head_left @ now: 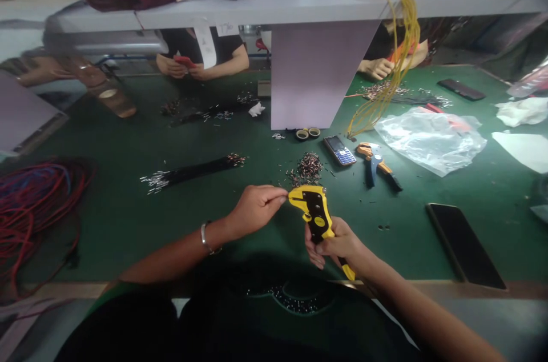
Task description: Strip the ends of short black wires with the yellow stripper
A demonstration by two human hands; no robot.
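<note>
The right hand (338, 241) is wrapped around the grip of a yellow-and-black hand tool (317, 214), its fingers curled firmly about it, with the yellow handle end sticking out below the palm. The tool stands tilted above the green tabletop (128, 225), near the person's body, its head pointing away. The left hand (257, 209) has thumb and forefinger drawn into a tight pinch right at the left side of the tool's head; whether a thin wire sits between the fingertips, I cannot tell. A silvery bracelet (205, 238) circles that wrist.

Just beyond the tool's head lies a heap of small dark and coppery bits (310, 168). To its left rests a bundle of black wires (197, 171), pale tips at one end and coppery tips at the other. On the right are a keypad phone (340, 151), a blue-and-orange tool (375, 165), a clear plastic bag (432, 142) and, closer in, a dark smartphone (466, 245). A tangle of red and blue wires (34, 202) spreads at the far left. Across the tabletop, a co-worker's hands (173, 68) hold a red object (185, 61)
</note>
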